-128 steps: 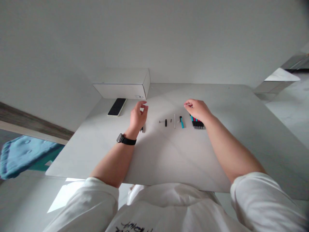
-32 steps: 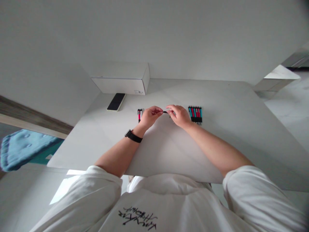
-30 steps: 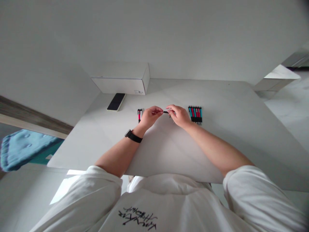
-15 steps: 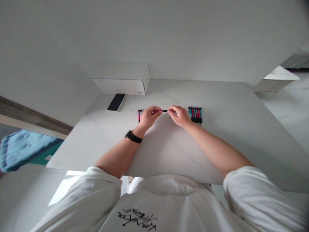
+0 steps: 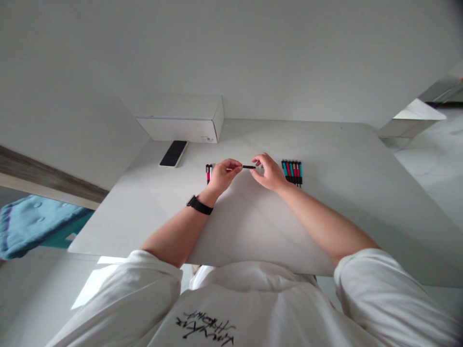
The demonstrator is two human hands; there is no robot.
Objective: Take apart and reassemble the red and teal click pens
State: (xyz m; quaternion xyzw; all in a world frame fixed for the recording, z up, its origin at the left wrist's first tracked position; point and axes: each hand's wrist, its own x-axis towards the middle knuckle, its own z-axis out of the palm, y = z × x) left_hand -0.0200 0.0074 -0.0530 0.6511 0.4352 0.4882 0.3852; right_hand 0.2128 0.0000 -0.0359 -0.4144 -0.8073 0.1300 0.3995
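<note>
My left hand [image 5: 224, 174] pinches one end of a slim black pen [image 5: 249, 167], which lies level and points right; the part inside my fingers is hidden. Around the pen's free end, my right hand [image 5: 269, 173] has thumb and fingers apart, with a gap between them. Just right of that hand lies a row of several pens [image 5: 292, 172] in black with teal and red barrels. Partly behind my left hand are two more pens [image 5: 208, 174], one red and black, the other white and black.
A white box [image 5: 181, 129] stands at the back left of the pale table [image 5: 260, 231] against the wall. In front of the box lies a phone [image 5: 174, 154], dark screen up. A blue cushion [image 5: 32, 221] is beyond the table's left edge.
My right hand has let go of the pen's right end, its fingers spreading apart. More of the black pen shows now, still in my left hand.
</note>
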